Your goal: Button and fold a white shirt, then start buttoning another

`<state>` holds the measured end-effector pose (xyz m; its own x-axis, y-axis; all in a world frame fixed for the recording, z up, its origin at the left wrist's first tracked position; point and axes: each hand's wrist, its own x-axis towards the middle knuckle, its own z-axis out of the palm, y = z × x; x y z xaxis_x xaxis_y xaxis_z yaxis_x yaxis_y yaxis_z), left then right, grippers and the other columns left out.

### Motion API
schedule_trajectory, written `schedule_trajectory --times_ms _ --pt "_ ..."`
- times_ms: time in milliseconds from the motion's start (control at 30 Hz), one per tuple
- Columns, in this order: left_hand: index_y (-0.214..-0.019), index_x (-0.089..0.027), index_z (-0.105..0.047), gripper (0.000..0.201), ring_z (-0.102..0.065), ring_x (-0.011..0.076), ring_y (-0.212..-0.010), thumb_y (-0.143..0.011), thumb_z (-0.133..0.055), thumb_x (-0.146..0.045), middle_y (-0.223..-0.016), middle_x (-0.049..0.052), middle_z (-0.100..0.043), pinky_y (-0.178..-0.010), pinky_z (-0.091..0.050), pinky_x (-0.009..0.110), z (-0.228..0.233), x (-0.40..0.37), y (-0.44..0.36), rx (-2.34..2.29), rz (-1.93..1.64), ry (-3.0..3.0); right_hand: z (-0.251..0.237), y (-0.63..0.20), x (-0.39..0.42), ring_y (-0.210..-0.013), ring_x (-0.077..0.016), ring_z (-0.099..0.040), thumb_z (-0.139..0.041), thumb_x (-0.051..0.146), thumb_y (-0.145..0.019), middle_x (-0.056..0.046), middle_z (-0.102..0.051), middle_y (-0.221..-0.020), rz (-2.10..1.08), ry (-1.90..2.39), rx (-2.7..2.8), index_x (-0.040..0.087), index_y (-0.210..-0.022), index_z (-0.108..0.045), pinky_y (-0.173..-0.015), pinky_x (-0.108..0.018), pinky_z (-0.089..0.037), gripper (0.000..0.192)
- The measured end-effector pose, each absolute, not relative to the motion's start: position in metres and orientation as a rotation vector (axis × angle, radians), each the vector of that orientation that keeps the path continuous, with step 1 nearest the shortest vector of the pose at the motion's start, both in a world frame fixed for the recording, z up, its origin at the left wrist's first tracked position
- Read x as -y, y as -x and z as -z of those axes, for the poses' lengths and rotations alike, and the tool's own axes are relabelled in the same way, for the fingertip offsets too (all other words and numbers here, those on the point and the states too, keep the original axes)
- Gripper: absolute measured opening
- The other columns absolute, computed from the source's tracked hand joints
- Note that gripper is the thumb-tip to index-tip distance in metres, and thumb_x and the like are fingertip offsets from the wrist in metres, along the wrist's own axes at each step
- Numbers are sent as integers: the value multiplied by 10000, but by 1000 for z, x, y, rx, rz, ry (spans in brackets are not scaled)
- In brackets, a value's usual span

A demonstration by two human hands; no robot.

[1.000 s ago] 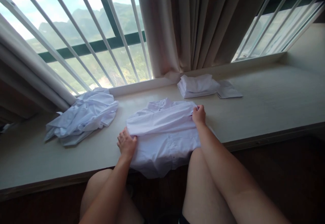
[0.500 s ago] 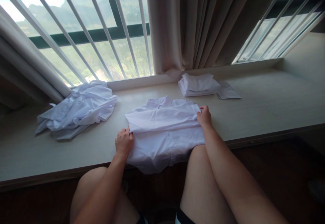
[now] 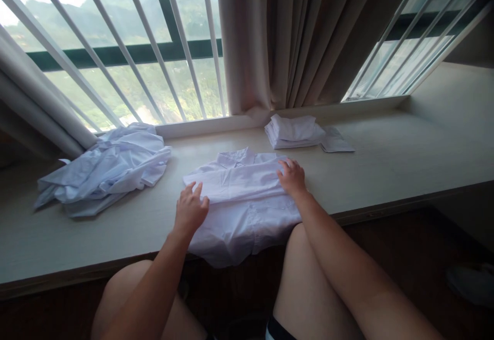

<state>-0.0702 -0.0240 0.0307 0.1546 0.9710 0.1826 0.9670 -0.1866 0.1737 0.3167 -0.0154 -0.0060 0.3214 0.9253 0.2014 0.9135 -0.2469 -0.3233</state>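
A white collared shirt point(image 3: 239, 196) lies on the window ledge in front of me, its collar toward the window. One sleeve is laid across its upper part, and the lower end droops over the ledge's front edge. My left hand point(image 3: 191, 207) is open at the shirt's left side, fingers spread over the end of the folded band. At the right side, my right hand point(image 3: 292, 176) rests on or just above the cloth with its fingers apart. Neither hand grips the fabric.
To the left is a crumpled heap of white clothing point(image 3: 111, 167). A stack of folded white cloth point(image 3: 294, 132) sits near the curtain point(image 3: 247, 47), with a flat packet-like piece point(image 3: 336, 140) beside it. The ledge's front edge point(image 3: 386, 210) runs above my knees.
Both hands have let go of the shirt's folded band and opened. My right hand has shifted inward over the cloth. The camera view has moved slightly.
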Motion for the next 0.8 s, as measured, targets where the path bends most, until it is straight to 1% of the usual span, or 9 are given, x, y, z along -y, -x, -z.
schedule_trajectory --times_ms 33,67,133,200,267,400,567,800 --pt "-1541 -160 -501 597 -357 343 -1524 -1008 -416 -415 -1629 172 -410 -1228 -358 497 -27 15 61 -1946 -411 -2391 9 -315 14 -1545 -341 -238 -425 451 -1038 -94 -329 -1662 -106 2250 1689 276 -1531 -497 -1251 -584 -240 529" --pt "-1562 -139 -467 633 -288 355 -1563 -1027 -380 -465 -1661 186 -358 -1251 -315 520 -22 6 53 -1942 -387 -2368 13 -314 12 -1571 -350 -187 -408 504 -1047 -84 -272 -1693 -182 2296 1723 290 -1563 -462 -1257 -623 -199 561" --pt "-1606 -107 -385 734 -205 400 -1592 -1024 -369 -555 -1696 213 -274 -1264 -246 586 -7 -11 44 -1987 -264 -2268 22 -316 10 -1596 -360 -128 -378 592 -1052 -91 -175 -1727 -324 2367 1773 299 -1616 -381 -1255 -668 -146 636" --pt "-1626 -107 -345 799 -177 413 -1598 -1007 -380 -612 -1707 214 -242 -1277 -188 603 10 -24 44 -2005 -179 -2238 31 -321 8 -1606 -360 -108 -365 644 -1046 -113 -123 -1736 -378 2385 1828 297 -1645 -322 -1261 -662 -118 693" --pt "-1631 -126 -344 826 -176 400 -1602 -993 -380 -649 -1711 199 -241 -1291 -152 584 23 -31 52 -2005 -186 -2296 38 -323 7 -1611 -361 -93 -373 659 -1042 -138 -96 -1736 -347 2367 1888 282 -1660 -285 -1275 -626 -105 729" --pt "-1634 -153 -345 835 -192 393 -1598 -982 -374 -674 -1712 181 -250 -1289 -156 578 32 -45 74 -2028 -248 -2360 47 -312 -5 -1611 -374 -75 -400 627 -1046 -171 -72 -1732 -230 2320 1933 243 -1669 -265 -1294 -550 -118 744" --pt "-1642 -172 -332 844 -173 402 -1600 -975 -378 -687 -1724 152 -233 -1289 -164 575 29 -85 102 -2032 -198 -2357 51 -279 -43 -1607 -379 -84 -375 637 -1042 -158 -90 -1733 -162 2299 1918 231 -1669 -269 -1295 -537 -116 755" --pt "-1652 -203 -309 864 -145 418 -1599 -966 -346 -726 -1732 116 -225 -1288 -167 582 31 -162 122 -2101 -115 -2355 47 -254 -117 -1608 -365 -74 -331 650 -1045 -143 -81 -1737 -150 2374 1915 251 -1679 -226 -1296 -507 -75 757"
